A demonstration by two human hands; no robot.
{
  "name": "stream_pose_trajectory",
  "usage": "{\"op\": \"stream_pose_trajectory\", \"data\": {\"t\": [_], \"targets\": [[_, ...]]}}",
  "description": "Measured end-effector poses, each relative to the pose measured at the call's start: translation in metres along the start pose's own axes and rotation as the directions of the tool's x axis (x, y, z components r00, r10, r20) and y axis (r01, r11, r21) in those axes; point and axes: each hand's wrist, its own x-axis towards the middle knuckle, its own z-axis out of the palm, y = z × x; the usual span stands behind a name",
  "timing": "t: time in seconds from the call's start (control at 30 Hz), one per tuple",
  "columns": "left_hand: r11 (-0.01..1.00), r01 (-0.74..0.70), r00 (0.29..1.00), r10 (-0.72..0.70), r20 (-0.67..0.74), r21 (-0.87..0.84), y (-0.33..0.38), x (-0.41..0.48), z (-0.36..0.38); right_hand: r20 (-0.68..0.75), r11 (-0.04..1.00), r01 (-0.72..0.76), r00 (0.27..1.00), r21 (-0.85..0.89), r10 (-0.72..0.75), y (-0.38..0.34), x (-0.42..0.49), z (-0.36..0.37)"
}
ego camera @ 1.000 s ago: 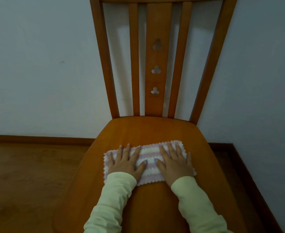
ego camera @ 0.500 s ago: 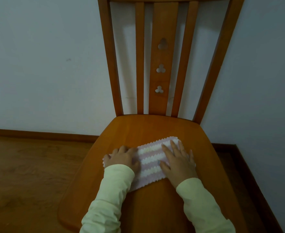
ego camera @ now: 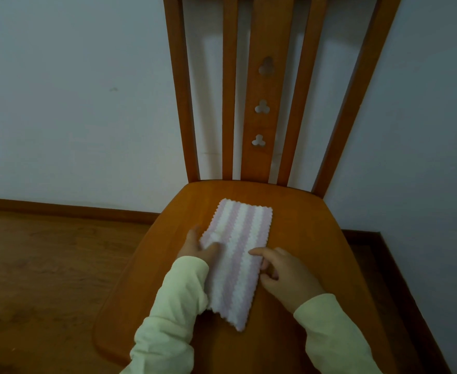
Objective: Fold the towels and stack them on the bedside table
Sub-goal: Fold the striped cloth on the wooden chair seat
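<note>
While my left hand [ego camera: 199, 245] pinches the towel's [ego camera: 236, 259] left edge and my right hand [ego camera: 284, 273] rests loosely curled against its right edge, the towel lies mid chair seat [ego camera: 302, 211], long axis pointing away toward the chair's back, between both hands.

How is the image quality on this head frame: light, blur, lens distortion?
Head view: dim, bluish light, no glare; the chair back slats splay outward from wide-angle distortion; the left hand and right hand look slightly soft, while the striped towel reads clearly; faint slat shadows on the wall.
</note>
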Motion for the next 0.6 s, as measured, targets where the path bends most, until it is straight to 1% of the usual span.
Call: {"op": "stream_pose_trajectory", "data": {"t": [0.07,0.1,0.23,0.33,0.37,0.4,0.43,0.47,0.53,0.57,0.6], "targets": [[0.982,-0.015,1.000,0.017,0.012,-0.187,0.000,0.000,-0.004,0.055,0.999,0.032,0.998,-0.028,-0.030,0.001,-0.004,-0.001],[0.969,-0.016,0.999,0.022,0.023,-0.248,0.000,0.002,-0.007,0.077,0.998,0.049,0.996,-0.028,-0.047,0.001,-0.005,0.000],[0.940,-0.072,0.995,0.089,0.035,-0.333,-0.004,0.003,-0.013,0.110,0.992,0.116,0.987,0.044,-0.121,-0.006,-0.008,0.002],[0.926,-0.064,0.996,0.081,0.029,-0.372,0.002,0.007,-0.016,0.107,0.992,0.119,0.987,0.044,-0.123,-0.012,-0.010,0.003],[0.916,-0.053,0.995,0.083,0.057,-0.397,0.003,0.006,-0.019,0.100,0.994,0.107,0.989,0.021,-0.108,-0.013,-0.009,0.004],[0.853,0.004,0.993,0.058,0.102,-0.522,0.001,0.006,-0.023,0.066,0.995,0.098,0.993,0.000,-0.098,-0.015,-0.009,0.005],[0.768,0.040,0.994,0.035,0.105,-0.639,0.000,0.009,-0.025,0.013,0.994,0.106,0.994,0.001,-0.106,-0.015,-0.007,0.008],[0.749,0.077,0.991,0.016,0.135,-0.658,0.007,0.003,-0.025,-0.077,0.989,0.139,0.988,0.042,-0.136,-0.018,-0.004,0.011],[0.798,0.158,0.972,-0.024,0.232,-0.582,0.022,-0.006,-0.021,-0.215,0.965,0.162,0.970,0.206,-0.117,-0.017,0.003,0.015],[0.773,0.176,0.967,-0.018,0.255,-0.610,0.023,-0.005,-0.020,-0.250,0.936,0.160,0.965,0.312,-0.082,-0.015,0.005,0.016],[0.732,0.141,0.962,0.059,0.268,-0.666,0.014,-0.011,-0.025,-0.258,0.923,0.160,0.964,0.349,-0.070,-0.010,0.005,0.018]]}}
